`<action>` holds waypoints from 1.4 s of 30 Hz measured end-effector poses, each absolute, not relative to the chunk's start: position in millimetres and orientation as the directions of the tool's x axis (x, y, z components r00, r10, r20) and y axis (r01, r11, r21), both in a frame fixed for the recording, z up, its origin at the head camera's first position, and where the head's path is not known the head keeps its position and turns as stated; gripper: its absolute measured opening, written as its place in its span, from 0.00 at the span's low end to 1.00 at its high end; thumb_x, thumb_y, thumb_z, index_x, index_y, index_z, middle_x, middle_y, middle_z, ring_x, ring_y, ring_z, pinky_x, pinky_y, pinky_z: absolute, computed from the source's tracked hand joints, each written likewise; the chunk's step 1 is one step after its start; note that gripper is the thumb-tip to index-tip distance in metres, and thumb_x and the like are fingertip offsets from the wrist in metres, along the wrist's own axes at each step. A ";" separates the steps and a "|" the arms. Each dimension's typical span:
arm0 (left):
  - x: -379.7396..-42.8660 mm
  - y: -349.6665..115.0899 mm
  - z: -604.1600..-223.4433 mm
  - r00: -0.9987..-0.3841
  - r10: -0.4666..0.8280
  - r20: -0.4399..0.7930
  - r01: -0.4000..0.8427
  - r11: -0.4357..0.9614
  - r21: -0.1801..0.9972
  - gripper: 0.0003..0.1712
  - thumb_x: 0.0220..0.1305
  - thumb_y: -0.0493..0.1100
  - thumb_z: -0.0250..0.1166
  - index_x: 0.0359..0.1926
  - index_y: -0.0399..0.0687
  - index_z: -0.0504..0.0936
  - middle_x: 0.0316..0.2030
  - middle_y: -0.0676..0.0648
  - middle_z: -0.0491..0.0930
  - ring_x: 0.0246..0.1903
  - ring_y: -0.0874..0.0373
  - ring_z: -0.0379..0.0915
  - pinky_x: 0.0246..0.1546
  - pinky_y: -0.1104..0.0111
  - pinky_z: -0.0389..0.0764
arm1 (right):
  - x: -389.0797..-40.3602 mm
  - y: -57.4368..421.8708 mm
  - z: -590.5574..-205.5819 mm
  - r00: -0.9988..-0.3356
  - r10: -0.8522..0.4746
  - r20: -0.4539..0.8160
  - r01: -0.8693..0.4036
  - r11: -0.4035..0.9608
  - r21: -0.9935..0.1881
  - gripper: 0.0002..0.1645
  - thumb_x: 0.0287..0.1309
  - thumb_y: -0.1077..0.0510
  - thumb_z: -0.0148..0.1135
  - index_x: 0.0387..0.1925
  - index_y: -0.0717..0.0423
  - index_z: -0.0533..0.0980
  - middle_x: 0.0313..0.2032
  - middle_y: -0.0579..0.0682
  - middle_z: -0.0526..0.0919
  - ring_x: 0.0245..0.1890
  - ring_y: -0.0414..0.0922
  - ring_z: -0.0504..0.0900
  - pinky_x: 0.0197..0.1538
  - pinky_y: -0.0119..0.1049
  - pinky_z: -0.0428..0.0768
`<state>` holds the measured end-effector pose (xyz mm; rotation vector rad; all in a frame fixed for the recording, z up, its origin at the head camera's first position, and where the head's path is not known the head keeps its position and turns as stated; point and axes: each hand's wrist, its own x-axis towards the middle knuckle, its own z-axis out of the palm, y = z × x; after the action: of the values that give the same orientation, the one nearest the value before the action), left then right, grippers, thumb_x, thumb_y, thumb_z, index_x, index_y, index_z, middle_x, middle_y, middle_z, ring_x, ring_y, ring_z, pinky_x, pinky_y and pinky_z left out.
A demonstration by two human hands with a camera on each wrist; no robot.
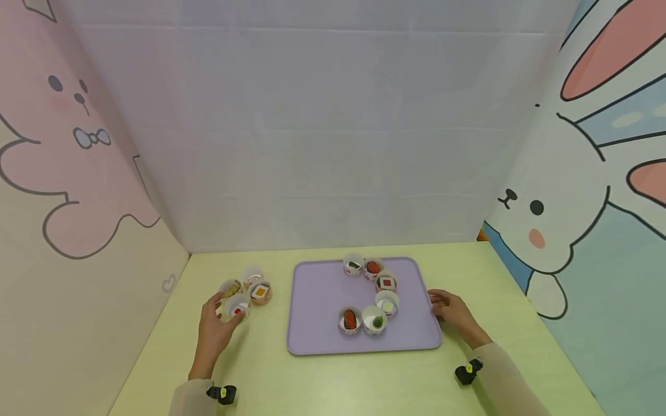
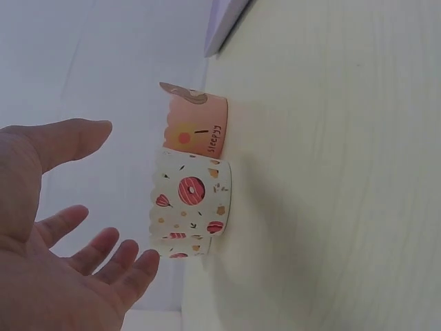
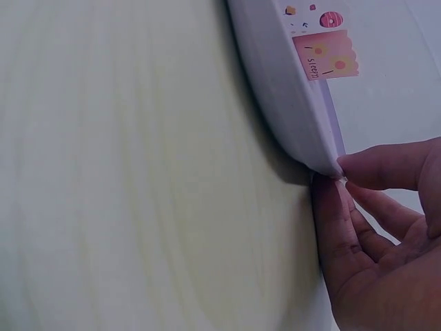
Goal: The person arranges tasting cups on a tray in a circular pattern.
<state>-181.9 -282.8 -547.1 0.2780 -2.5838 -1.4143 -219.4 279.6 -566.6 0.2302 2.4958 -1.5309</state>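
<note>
My left hand (image 1: 215,326) is around a white paper baking cup (image 1: 238,306) with a small red item inside. In the left wrist view its thumb and fingers are spread, and the thumb stands apart from the printed cup (image 2: 189,193). Beside that cup sit a pink-orange cup (image 1: 261,292) with a white-and-yellow piece, a cup with something yellowish (image 1: 230,288), and another white cup (image 1: 252,275). My right hand (image 1: 455,315) pinches the right edge of the lilac tray (image 1: 317,306), thumb on the rim (image 3: 339,162) and fingers below it.
Several filled paper cups stand in a curve on the tray, among them one with an orange-red piece (image 1: 350,320) and one with a green piece (image 1: 374,320). A pale wood-grain table (image 1: 333,381) lies beneath. A white curtain (image 1: 333,144) hangs behind, with cartoon-printed panels at both sides.
</note>
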 end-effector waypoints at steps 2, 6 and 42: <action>-182.9 -284.2 -549.6 -0.968 -0.244 0.054 -0.086 0.527 0.846 0.44 0.59 0.37 0.67 0.71 0.34 0.55 0.68 0.28 0.55 0.69 0.33 0.54 0.66 0.44 0.65 | -219.3 279.5 -566.2 -0.967 0.026 -0.254 0.238 0.452 -0.860 0.31 0.60 0.69 0.56 0.66 0.67 0.66 0.57 0.68 0.74 0.47 0.50 0.79 0.42 0.37 0.82; -184.9 -285.8 -553.0 -0.972 -0.234 0.019 -0.107 0.516 0.850 0.44 0.60 0.37 0.67 0.72 0.33 0.53 0.69 0.29 0.55 0.69 0.34 0.54 0.67 0.45 0.65 | -219.1 279.3 -566.2 -0.968 0.027 -0.249 0.234 0.453 -0.860 0.31 0.59 0.69 0.56 0.66 0.67 0.66 0.57 0.68 0.74 0.46 0.50 0.80 0.42 0.37 0.82; -195.9 -284.1 -574.1 -0.986 -0.160 -0.050 -0.137 0.597 0.790 0.46 0.57 0.37 0.68 0.73 0.34 0.55 0.64 0.26 0.67 0.55 0.37 0.73 0.47 0.59 0.78 | -220.0 280.3 -572.5 -0.969 0.030 -0.246 0.232 0.461 -0.857 0.30 0.61 0.68 0.55 0.66 0.66 0.67 0.55 0.66 0.76 0.46 0.48 0.80 0.42 0.36 0.82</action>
<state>-195.9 -284.1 -574.1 0.2594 -2.7847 -1.3738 -220.0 280.3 -572.5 0.2284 2.5122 -1.5190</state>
